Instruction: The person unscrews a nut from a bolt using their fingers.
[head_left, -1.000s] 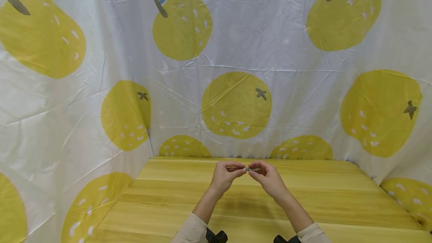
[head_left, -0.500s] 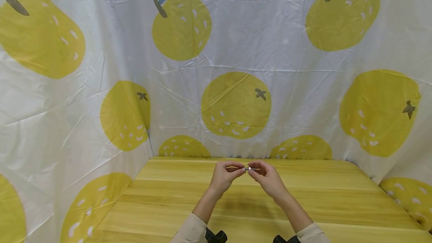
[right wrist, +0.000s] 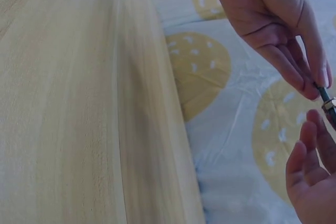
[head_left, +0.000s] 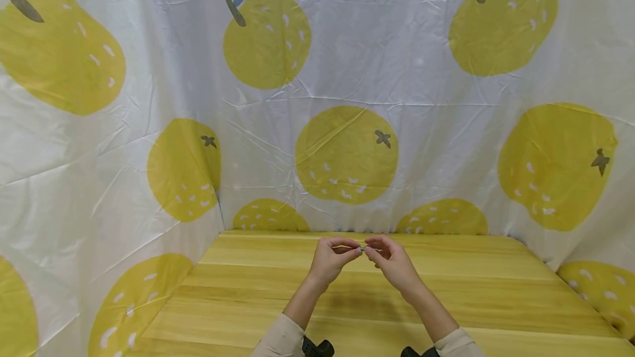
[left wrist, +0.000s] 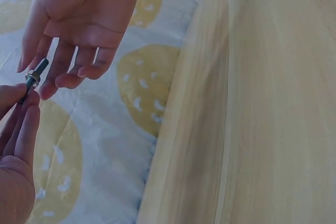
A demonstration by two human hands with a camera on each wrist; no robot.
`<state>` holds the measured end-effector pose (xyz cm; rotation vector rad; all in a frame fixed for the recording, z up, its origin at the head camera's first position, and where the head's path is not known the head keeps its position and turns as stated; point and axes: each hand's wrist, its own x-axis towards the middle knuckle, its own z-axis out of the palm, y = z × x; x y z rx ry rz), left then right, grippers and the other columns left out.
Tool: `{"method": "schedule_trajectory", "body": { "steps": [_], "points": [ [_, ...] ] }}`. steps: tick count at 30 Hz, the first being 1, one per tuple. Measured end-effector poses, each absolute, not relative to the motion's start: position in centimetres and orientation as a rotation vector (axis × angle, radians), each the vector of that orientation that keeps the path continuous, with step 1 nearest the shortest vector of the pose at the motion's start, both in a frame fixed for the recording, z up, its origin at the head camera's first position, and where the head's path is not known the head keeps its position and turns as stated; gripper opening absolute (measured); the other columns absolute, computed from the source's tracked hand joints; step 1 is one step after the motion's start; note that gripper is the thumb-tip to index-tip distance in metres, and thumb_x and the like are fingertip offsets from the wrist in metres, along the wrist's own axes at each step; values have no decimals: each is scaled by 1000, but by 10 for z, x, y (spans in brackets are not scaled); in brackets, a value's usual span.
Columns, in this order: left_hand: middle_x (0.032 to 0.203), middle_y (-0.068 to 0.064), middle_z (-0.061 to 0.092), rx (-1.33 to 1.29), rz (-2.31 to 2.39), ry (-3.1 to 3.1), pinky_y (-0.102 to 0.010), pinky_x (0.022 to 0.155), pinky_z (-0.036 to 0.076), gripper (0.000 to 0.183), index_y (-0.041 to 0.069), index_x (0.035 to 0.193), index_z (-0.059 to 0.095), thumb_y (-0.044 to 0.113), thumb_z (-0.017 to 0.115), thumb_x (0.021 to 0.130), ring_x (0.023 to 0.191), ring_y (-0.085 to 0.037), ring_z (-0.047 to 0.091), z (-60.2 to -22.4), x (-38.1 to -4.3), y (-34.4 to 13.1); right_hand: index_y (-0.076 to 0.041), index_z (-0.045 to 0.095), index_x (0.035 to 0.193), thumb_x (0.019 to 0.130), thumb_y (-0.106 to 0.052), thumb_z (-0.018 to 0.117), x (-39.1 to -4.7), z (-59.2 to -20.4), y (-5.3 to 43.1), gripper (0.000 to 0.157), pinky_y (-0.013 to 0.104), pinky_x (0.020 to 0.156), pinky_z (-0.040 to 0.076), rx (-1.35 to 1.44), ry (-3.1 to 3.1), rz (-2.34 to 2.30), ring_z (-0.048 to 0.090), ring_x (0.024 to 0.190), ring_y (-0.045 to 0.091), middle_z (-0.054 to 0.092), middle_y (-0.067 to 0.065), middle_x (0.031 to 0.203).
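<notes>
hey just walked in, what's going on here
A person is working on a small metal bolt with a nut-like collar partway along it. The left hand pinches one end between thumb and fingers. The right hand is at the other end, its fingers loosely spread around it; whether they touch it is hard to tell. Both hands are held up above a wooden table, with fruit-patterned cloth behind, and the collar sits on the bolt.

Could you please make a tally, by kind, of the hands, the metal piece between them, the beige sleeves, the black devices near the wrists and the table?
Hands: 2
Metal piece: 1
Beige sleeves: 2
Black devices: 2
Table: 1
Total: 8
</notes>
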<state>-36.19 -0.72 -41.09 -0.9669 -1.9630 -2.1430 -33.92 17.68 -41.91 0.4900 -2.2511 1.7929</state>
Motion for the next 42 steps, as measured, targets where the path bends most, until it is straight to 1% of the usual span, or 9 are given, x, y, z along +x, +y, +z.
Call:
{"method": "schedule_trajectory", "body": {
  "steps": [4,10,15,19,27,31,35,38,42],
  "points": [
    [100,-17,66,-956,-2142,-1978,-37,77,52,16,-6,97,69,1,69,83,92,-30,64,-421,-373,-5,-10,62,108,92,-33,59,-343,-424,178,28,37,76,49,458,-2262,1782,57,89,26,62,10,99],
    [100,-14,66,-903,-2158,-1981,-35,78,52,16,-1,95,71,7,72,82,89,-26,66,-428,-379,-3,-11,60,113,90,-28,64,-343,-423,181,29,39,82,48,487,-2255,1756,58,99,24,59,6,110],
    [99,-12,66,-908,-2159,-1965,-35,79,52,17,-1,95,71,9,73,81,89,-26,66,-426,-379,-4,-11,60,111,91,-32,60,-343,-423,180,28,38,79,48,471,-2266,1768,57,93,28,60,11,104],
    [99,-11,66,-908,-2159,-1972,-35,79,52,15,1,95,72,7,72,81,90,-27,65,-426,-379,-5,-11,61,108,91,-24,62,-343,-424,180,21,39,80,49,486,-2247,1769,59,92,26,60,13,105],
    [103,-20,64,-922,-2149,-1975,-36,79,52,17,-8,98,68,1,69,83,92,-31,64,-413,-366,-8,-12,60,112,91,-33,61,-344,-425,178,31,45,79,48,511,-2227,1749,58,92,32,62,10,104],
    [102,-20,63,-922,-2152,-1967,-36,79,52,17,-9,97,68,0,68,83,92,-33,64,-406,-357,-9,-9,61,108,92,-27,60,-344,-425,177,24,45,81,48,532,-2211,1779,57,94,40,63,12,100],
    [102,-19,64,-913,-2143,-1972,-37,78,52,15,-8,96,68,-1,68,83,92,-33,64,-404,-355,-10,-11,60,110,90,-21,64,-343,-425,177,23,40,80,49,533,-2210,1779,57,97,40,61,11,107],
    [101,-19,64,-916,-2140,-1971,-37,79,52,15,-8,96,68,-1,68,83,92,-34,64,-404,-356,-10,-12,58,114,90,-26,63,-343,-424,176,28,38,77,49,516,-2225,1766,57,95,39,60,10,109],
    [100,-20,64,-929,-2147,-1960,-37,78,52,15,-8,96,68,-1,68,83,92,-35,64,-408,-361,-9,-10,59,113,93,-33,57,-343,-424,175,30,43,77,49,508,-2232,1757,58,91,36,62,14,103]
  ]
}}
